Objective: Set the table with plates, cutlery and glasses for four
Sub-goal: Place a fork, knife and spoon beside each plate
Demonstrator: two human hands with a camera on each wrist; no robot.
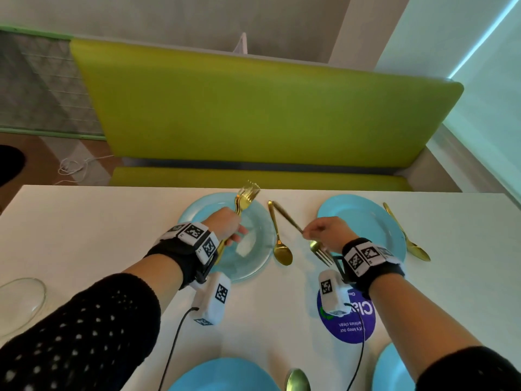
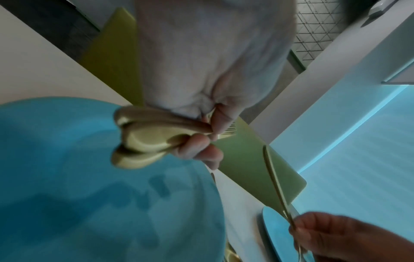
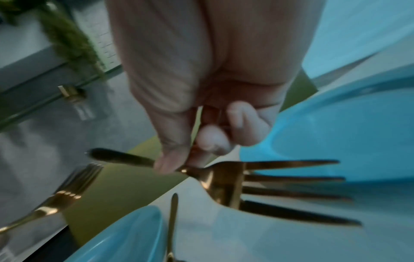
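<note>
Fork (image 1: 298, 227) first: we hold a single gold one in our right hand (image 1: 329, 234), thumb and fingers pinched on its neck, prongs toward us and handle slanting off toward eleven o'clock, in the air over the gap between the two far plates. Our left hand (image 1: 225, 225) is clamped round a bundle of forks (image 1: 244, 200), prongs fanned out at twelve o'clock above the far left plate (image 1: 253, 266); the left wrist view shows several handle ends bunched in that grip.

A gold spoon (image 1: 279, 238) lies on the counter (image 1: 84, 221) just beside that plate at its three o'clock. The far right plate (image 1: 363, 218) has its own spoon (image 1: 406, 235) on its three o'clock side. Nearer us, at six o'clock, two more blue plates sit at the frame edge, with a third spoon (image 1: 297, 379) between them.

By our reckoning, four plates are down and spoons are at least mostly dealt. No fork lies on the counter in these views. No drinking glass is set at any place in view; only a clear glass dish (image 1: 19, 300) sits at nine o'clock. Knives we cannot see.
</note>
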